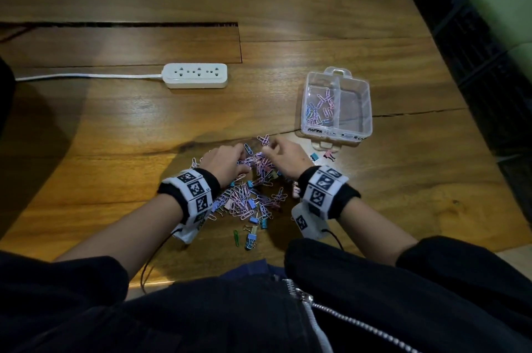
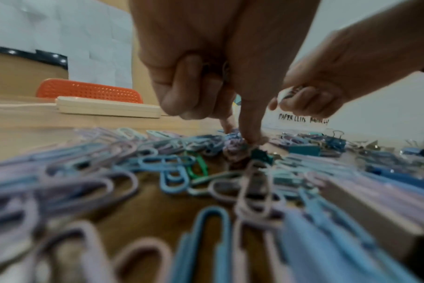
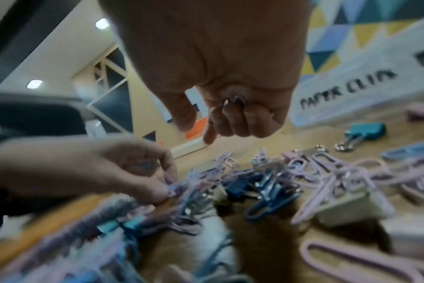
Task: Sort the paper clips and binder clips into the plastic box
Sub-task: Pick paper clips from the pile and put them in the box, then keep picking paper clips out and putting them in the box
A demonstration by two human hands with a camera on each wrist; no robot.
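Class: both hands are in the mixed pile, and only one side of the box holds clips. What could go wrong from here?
1. Paper clips in the pile overlap binder clips, so a pinch by the left hand may drag extras.
2. The right hand already holds clips; some could drop into the plastic box's wrong side.

A: Office or meeting room?
B: Looks like it. Big wood table with a cable hatch cut in, power strip on top.
A: Anything else?
B: Recessed ceiling lights, triangle-pattern wall, orange mesh chair back across the table. Stationery pile in front.
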